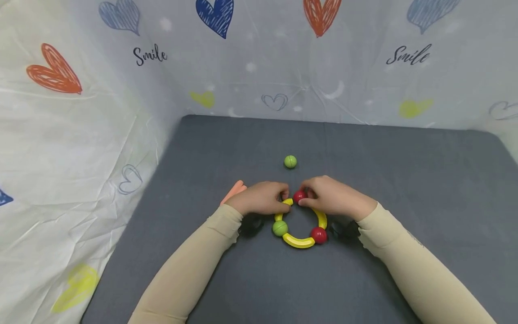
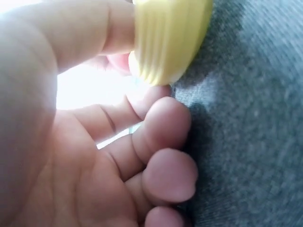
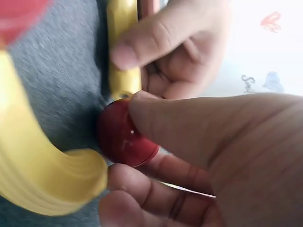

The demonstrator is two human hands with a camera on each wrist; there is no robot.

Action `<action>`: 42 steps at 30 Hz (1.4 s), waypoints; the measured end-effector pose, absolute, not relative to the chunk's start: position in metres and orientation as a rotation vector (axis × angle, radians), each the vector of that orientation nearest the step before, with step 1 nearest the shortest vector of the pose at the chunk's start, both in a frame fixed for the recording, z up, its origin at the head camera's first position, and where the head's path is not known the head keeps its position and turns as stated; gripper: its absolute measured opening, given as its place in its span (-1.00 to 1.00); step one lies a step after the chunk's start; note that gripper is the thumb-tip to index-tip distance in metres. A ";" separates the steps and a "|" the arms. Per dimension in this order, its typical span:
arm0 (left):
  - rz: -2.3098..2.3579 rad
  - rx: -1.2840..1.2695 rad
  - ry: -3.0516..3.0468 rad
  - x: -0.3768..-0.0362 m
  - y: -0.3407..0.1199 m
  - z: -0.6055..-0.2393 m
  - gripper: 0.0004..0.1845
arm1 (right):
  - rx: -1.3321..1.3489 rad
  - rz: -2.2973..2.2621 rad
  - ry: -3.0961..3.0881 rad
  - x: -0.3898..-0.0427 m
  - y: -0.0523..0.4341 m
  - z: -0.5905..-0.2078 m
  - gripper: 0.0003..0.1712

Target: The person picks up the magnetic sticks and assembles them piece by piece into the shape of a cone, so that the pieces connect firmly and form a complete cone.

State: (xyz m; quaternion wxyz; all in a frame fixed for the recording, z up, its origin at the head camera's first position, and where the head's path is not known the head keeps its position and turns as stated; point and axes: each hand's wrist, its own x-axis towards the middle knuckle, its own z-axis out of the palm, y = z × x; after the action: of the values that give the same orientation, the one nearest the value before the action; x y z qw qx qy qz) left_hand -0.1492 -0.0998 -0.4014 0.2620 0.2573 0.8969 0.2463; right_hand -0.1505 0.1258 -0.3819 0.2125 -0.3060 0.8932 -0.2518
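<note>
Yellow curved pieces and coloured balls lie in a ring on the dark cloth. My left hand (image 1: 267, 197) pinches the yellow curved piece (image 2: 173, 38) at the ring's upper left, its other fingers curled below. Between thumb and fingers, my right hand (image 1: 337, 198) holds a red ball (image 3: 124, 135), right at the end of that piece. Apart from this ball in the right wrist view is the end of the right yellow curved piece (image 3: 52, 184). Lower in the ring sit a green ball (image 1: 280, 228), another red ball (image 1: 319, 235) and a bottom yellow curved piece (image 1: 298, 241).
A loose green ball (image 1: 290, 161) lies beyond the ring. An orange piece (image 1: 233, 192) shows partly behind my left wrist. The grey cloth-covered table (image 1: 384, 171) meets a white backdrop (image 1: 251, 58) printed with hearts at the back and left.
</note>
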 end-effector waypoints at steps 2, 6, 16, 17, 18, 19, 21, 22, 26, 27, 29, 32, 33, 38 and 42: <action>0.686 0.712 2.424 -0.150 -0.101 -0.402 -0.83 | -0.854 -0.723 2.476 -0.148 0.127 -0.384 -0.71; 0.713 0.740 2.413 -0.151 -0.101 -0.401 -0.84 | -0.873 -0.758 2.486 -0.145 0.129 -0.387 -0.72; 0.734 0.734 2.410 -0.152 -0.101 -0.398 -0.84 | -0.828 -0.653 2.575 -0.133 0.142 -0.384 -0.60; 0.734 0.728 2.407 -0.152 -0.101 -0.397 -0.84 | -0.793 -0.648 2.572 -0.131 0.144 -0.383 -0.60; 0.734 0.723 2.407 -0.151 -0.101 -0.396 -0.84 | -0.762 -0.646 2.568 -0.129 0.145 -0.383 -0.60; 0.734 0.715 2.406 -0.151 -0.101 -0.395 -0.84 | -0.737 -0.654 2.562 -0.128 0.145 -0.382 -0.62; 0.728 0.701 2.409 -0.152 -0.101 -0.394 -0.84 | -0.703 -0.671 2.560 -0.126 0.146 -0.383 -0.66; 0.725 0.695 2.410 -0.152 -0.101 -0.394 -0.84 | -0.697 -0.678 2.564 -0.126 0.146 -0.383 -0.69; 0.716 0.688 2.418 -0.151 -0.101 -0.396 -0.84 | -0.706 -0.711 2.580 -0.124 0.145 -0.385 -0.77; 0.714 0.690 2.419 -0.151 -0.101 -0.396 -0.84 | -0.711 -0.722 2.582 -0.124 0.145 -0.385 -0.78; 0.709 0.695 2.420 -0.150 -0.101 -0.396 -0.84 | -0.725 -0.746 2.583 -0.124 0.144 -0.386 -0.79; 0.702 0.697 2.421 -0.149 -0.100 -0.396 -0.83 | -0.745 -0.773 2.581 -0.123 0.143 -0.387 -0.80; 0.699 0.698 2.422 -0.149 -0.100 -0.396 -0.83 | -0.747 -0.777 2.583 -0.123 0.142 -0.388 -0.80; 0.708 0.714 2.403 -0.148 -0.100 -0.395 -0.83 | -0.760 -0.781 2.588 -0.122 0.141 -0.391 -0.74; 0.722 0.715 2.409 -0.149 -0.108 -0.387 -0.84 | -0.757 -0.788 2.584 -0.122 0.141 -0.393 -0.69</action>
State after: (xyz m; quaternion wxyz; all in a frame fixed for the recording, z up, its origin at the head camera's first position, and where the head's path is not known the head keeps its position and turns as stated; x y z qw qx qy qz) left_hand -0.1487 -0.1084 -0.3870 0.2604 0.2642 0.8895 0.2667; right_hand -0.1219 0.1413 -0.3932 0.1674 -0.2662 0.9080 -0.2768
